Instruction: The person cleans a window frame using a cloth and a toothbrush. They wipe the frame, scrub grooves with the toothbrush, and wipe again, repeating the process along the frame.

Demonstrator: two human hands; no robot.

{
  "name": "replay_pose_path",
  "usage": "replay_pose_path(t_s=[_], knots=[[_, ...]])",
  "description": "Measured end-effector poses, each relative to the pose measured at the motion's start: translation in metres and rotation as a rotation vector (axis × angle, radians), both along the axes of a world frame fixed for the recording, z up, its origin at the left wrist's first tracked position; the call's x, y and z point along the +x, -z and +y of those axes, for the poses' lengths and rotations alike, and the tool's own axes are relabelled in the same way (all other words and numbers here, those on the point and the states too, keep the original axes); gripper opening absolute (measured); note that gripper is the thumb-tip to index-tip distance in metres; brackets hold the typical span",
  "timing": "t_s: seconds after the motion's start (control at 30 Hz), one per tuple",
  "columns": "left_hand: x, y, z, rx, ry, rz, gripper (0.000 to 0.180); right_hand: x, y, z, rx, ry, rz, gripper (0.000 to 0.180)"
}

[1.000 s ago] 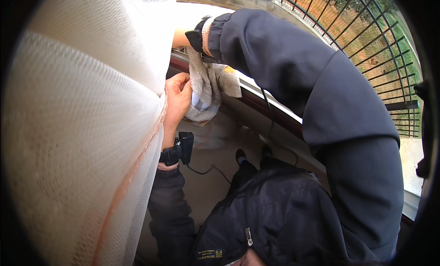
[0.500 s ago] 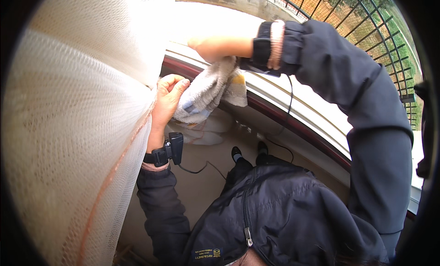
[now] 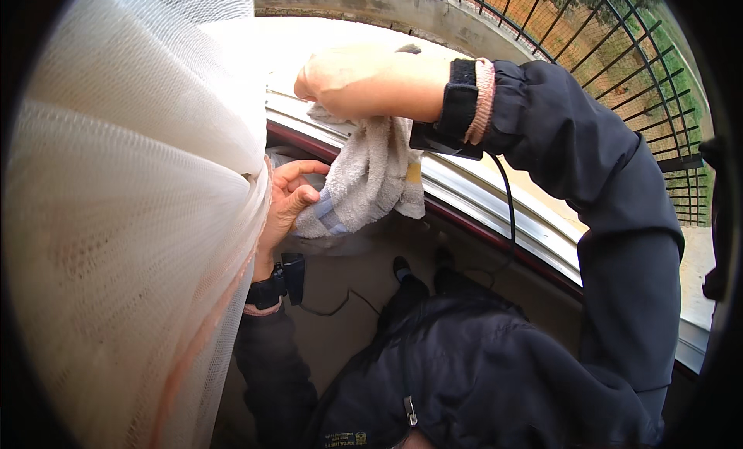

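Note:
My right hand (image 3: pixel 364 81), its fingers closed, grips a grey-white terry towel (image 3: pixel 360 170) with blue and yellow patches on the metal window track (image 3: pixel 464 186). Most of the towel drapes from the hand over the dark red sill edge on the room side. Beside the hanging towel is my left hand (image 3: pixel 290 201), its index finger stretched out and its thumb apart, with the fingertips close to the cloth. Against the back of that hand and its wrist lies a white mesh curtain (image 3: pixel 139 240) with a pinkish edge.
Both wrists wear black straps, and a black cable (image 3: pixel 509 209) hangs from the right one. Beyond the window stand a low concrete wall (image 3: pixel 364 4) and a black metal fence (image 3: pixel 588 39). My shoes (image 3: pixel 401 267) are on the floor below the sill.
My right hand has shifted slightly left along the track with the towel. My left hand has moved down a little, and its pinched-looking fingers have spread.

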State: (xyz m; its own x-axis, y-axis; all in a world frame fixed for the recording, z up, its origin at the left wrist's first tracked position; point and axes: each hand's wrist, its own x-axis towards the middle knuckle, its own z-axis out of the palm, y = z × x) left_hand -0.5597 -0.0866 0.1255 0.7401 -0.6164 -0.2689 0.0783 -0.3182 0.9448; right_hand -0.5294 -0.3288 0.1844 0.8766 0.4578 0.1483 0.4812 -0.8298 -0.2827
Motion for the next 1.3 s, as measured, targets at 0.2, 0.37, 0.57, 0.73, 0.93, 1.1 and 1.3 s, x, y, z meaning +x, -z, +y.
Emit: replay_pose_path(t_s=[0.2,0.37,0.57,0.73,0.93,1.1,1.3], knots=[[-0.005,-0.002,-0.001,0.013,-0.064,-0.112,0.075,0.025,-0.001,0.021,0.039,-0.013,0.033,0.022],[-0.002,0.005,0.002,0.022,-0.072,-0.146,0.057,0.042,0.015,0.039,0.047,-0.022,0.112,0.025],[-0.002,0.010,0.006,-0.029,-0.098,-0.071,0.051,0.061,0.043,0.058,-0.034,-0.082,0.044,0.026],[-0.006,0.010,0.008,-0.084,-0.086,-0.017,0.055,0.076,0.058,0.071,-0.153,-0.183,-0.069,0.027],[-0.011,0.008,0.004,-0.068,-0.046,0.067,0.048,0.010,0.078,0.030,-0.047,-0.189,-0.457,0.017],[-0.014,-0.011,-0.008,-0.139,-0.032,0.024,0.073,-0.056,0.037,-0.024,0.045,-0.320,-0.213,0.015],[-0.014,-0.011,-0.016,-0.117,-0.097,-0.072,0.073,-0.072,-0.015,-0.039,-0.318,-0.175,0.159,0.016]])
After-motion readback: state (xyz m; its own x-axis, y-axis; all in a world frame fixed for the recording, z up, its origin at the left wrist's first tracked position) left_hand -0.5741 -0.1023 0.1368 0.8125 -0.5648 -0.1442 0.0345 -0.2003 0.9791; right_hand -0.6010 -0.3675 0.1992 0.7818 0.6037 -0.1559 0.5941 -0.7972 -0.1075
